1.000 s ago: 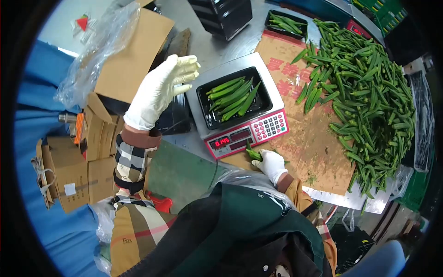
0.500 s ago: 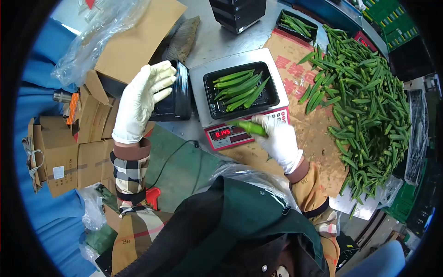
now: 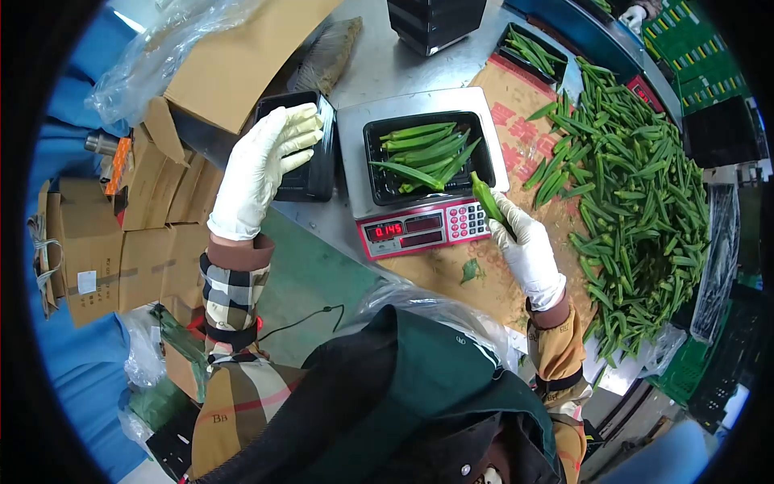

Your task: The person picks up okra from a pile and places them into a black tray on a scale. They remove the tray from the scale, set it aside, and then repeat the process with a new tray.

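My right hand (image 3: 528,252), in a white glove, is closed on an okra pod (image 3: 486,198). It is beside the front right corner of a scale (image 3: 403,229) with a red front and a lit display reading 0.145. On the scale's metal plate sits a black tray (image 3: 476,187) with several okra pods (image 3: 431,151) lying side by side. My left hand (image 3: 262,165), also gloved, is held with fingers stretched, holding nothing. It hovers by the black trays (image 3: 322,181) left of the scale, partly covering them.
A large okra pile (image 3: 641,210) spreads over the right side, partly on flattened cardboard (image 3: 524,121). Another filled tray (image 3: 532,55) stands behind. Stacked black containers (image 3: 435,24) are at the back. Cardboard boxes (image 3: 89,242) stand left. Another person's gloved hand (image 3: 634,16) shows at top right.
My right hand has moved right, and its okra pod now points up toward the tray. One pod in the tray lies at a different angle. My left hand stays outstretched; the view has shifted slightly.
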A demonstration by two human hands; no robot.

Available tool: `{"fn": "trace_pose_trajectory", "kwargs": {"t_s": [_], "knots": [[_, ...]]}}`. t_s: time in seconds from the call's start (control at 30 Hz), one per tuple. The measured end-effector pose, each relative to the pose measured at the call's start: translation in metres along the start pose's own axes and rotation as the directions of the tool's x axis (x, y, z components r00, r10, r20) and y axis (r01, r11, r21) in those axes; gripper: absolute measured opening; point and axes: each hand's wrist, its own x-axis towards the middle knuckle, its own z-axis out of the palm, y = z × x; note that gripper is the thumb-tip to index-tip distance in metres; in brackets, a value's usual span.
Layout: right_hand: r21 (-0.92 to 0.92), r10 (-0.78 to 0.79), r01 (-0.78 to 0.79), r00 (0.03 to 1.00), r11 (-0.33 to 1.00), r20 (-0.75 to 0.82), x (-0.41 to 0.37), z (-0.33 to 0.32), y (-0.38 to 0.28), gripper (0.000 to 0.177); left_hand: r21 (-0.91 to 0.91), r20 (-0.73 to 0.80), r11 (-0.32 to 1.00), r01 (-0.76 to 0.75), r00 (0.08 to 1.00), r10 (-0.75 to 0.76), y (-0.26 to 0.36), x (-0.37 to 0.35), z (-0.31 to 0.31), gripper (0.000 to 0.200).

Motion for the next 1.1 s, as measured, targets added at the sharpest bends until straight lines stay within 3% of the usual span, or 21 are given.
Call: {"fn": "trace_pose_trajectory", "kwargs": {"t_s": [0.2, 0.23, 0.33, 0.43, 0.53, 0.67, 0.7, 0.77, 0.83, 1.03, 1.1], "knots": [[0.089, 0.062, -0.057, 0.997, 0.994, -0.055, 0.012, 0.001, -0.021, 0.041, 0.012, -0.039, 1.0, 0.0, 0.999, 0.001, -0.01, 0.002, -0.001, 0.061], [-0.089, -0.126, 0.118, 0.988, 0.989, -0.087, 0.024, 0.002, -0.022, 0.047, 0.013, -0.044, 1.0, 0.001, 0.999, 0.0, -0.012, 0.003, -0.001, 0.061], [-0.297, -0.45, 0.399, 0.883, 0.868, -0.129, 0.058, 0.01, -0.061, 0.053, 0.011, -0.035, 1.0, 0.026, 0.999, -0.026, -0.017, 0.008, 0.001, 0.06], [-0.453, -0.554, 0.438, 0.817, 0.776, -0.16, 0.077, 0.008, -0.084, 0.056, 0.028, -0.011, 1.0, 0.006, 1.0, -0.006, -0.016, 0.004, 0.007, 0.059], [-0.325, -0.473, 0.406, 0.867, 0.854, -0.16, 0.064, 0.007, -0.063, 0.055, 0.057, -0.045, 0.998, -0.006, 0.999, 0.009, -0.017, 0.004, 0.003, 0.058], [-0.143, -0.16, 0.138, 0.974, 0.98, -0.158, 0.019, 0.006, 0.001, 0.035, 0.046, -0.07, 0.999, 0.018, 0.997, -0.014, -0.023, 0.009, 0.001, 0.057], [-0.017, -0.044, 0.042, 0.981, 0.999, -0.188, 0.003, 0.01, 0.02, 0.032, 0.043, -0.064, 0.999, 0.031, 0.998, -0.028, -0.025, 0.011, 0.0, 0.056], [0.239, 0.192, -0.141, 0.96, 0.961, -0.206, -0.03, 0.02, 0.053, 0.027, 0.048, -0.061, 0.998, 0.052, 0.997, -0.049, -0.028, 0.014, 0.001, 0.056], [0.293, 0.32, -0.261, 0.931, 0.92, -0.177, -0.06, 0.025, 0.068, 0.027, 0.066, -0.068, 0.995, 0.07, 0.996, -0.065, -0.03, 0.018, 0.003, 0.055], [0.362, 0.468, -0.384, 0.866, 0.849, -0.179, -0.115, 0.034, 0.098, 0.027, 0.146, -0.074, 0.981, 0.125, 0.991, -0.115, -0.041, 0.028, 0.002, 0.049], [0.399, 0.487, -0.384, 0.851, 0.833, -0.198, -0.12, 0.035, 0.102, 0.027, 0.287, -0.055, 0.944, 0.16, 0.987, -0.151, -0.045, 0.026, 0.007, 0.043]]}}
